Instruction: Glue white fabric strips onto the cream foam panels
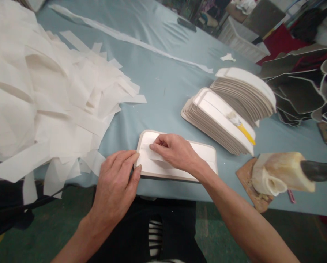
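A white rectangular panel (207, 151) with rounded corners and a beige border lies flat at the table's front edge. My right hand (173, 149) rests over its left half, thumb and fingers pinched on a white strip (154, 155) that lies on the panel. At the panel's left end is my left hand (119, 175), its thumb and fingertips pressing on the panel's edge. Right of the panel stand two stacks of similar panels; on the nearer stack (218, 124) lies a brush (243, 129) with a yellow handle.
A large heap of white strips (56, 95) covers the table's left side. The second stack (243, 91) stands behind the nearer one. At the right, a crusted container (278, 173) sits on a brown board (245, 173). Dark curved pieces (297, 91) lie at the far right.
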A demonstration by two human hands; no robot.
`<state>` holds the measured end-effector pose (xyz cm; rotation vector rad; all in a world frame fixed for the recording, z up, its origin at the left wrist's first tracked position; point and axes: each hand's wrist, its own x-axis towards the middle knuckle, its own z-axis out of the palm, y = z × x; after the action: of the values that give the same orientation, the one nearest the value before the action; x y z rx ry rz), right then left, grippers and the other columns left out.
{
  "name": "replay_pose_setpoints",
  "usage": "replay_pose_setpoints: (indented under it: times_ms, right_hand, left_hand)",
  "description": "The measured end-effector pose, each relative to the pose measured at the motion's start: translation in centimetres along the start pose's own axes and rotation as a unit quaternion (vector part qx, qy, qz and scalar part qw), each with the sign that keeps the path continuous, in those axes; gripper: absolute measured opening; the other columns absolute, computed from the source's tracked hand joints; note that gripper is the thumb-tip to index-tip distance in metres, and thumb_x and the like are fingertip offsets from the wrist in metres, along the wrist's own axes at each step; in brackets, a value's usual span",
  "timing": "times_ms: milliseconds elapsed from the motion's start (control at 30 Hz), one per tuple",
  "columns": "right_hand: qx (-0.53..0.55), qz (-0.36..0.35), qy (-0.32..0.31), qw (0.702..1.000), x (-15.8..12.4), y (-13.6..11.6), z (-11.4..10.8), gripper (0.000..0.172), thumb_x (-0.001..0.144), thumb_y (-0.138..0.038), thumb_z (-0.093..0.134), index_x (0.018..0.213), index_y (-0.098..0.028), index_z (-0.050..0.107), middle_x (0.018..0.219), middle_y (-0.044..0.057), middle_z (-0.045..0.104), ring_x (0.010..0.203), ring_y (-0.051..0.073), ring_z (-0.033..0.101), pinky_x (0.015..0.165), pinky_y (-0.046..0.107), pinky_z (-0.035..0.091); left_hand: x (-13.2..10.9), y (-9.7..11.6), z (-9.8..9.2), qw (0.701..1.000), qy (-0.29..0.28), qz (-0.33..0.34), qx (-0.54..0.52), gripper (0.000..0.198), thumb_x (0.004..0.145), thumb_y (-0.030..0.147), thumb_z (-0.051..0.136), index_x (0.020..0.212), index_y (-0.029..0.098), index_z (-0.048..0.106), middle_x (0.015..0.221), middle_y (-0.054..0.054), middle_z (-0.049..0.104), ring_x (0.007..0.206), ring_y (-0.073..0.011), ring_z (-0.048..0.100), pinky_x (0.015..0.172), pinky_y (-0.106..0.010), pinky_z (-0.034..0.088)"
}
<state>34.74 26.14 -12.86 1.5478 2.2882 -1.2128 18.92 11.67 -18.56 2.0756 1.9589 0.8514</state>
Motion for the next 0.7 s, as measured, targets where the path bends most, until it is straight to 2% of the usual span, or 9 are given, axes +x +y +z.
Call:
replay_pose_setpoints:
  times_ms: [300, 700]
  right_hand:
    - [0.022, -0.013, 0.014, 1.000, -0.43, -0.07, 0.14, 0.024, 0.098, -0.035, 0.061, 0.083, -0.019, 0.071, 0.075, -0.003, 0.065, 0.068, 0.012, 0.051, 0.066, 0.027, 0.029]
    - [-0.021, 0.011, 0.005, 1.000, -0.17, -0.05, 0.34, 0.025, 0.097, -0.036, 0.061, 0.083, -0.020, 0.073, 0.077, -0.002, 0.069, 0.071, 0.014, 0.055, 0.066, 0.028, 0.029]
  left_hand:
    - [0.00, 0.01, 0.03, 1.000, -0.013, -0.003, 0.004, 0.027, 0.100, 0.019, 0.060, 0.125, 0.012, 0.062, 0.125, -0.013, 0.070, 0.118, -0.0307, 0.060, 0.104, -0.047, 0.048]
    - [-0.10, 0.02, 0.03, 1.000, -0.009, -0.003, 0.001, 0.030, 0.099, 0.019, 0.060, 0.128, 0.012, 0.060, 0.125, -0.013, 0.070, 0.118, -0.0299, 0.059, 0.108, -0.046, 0.046]
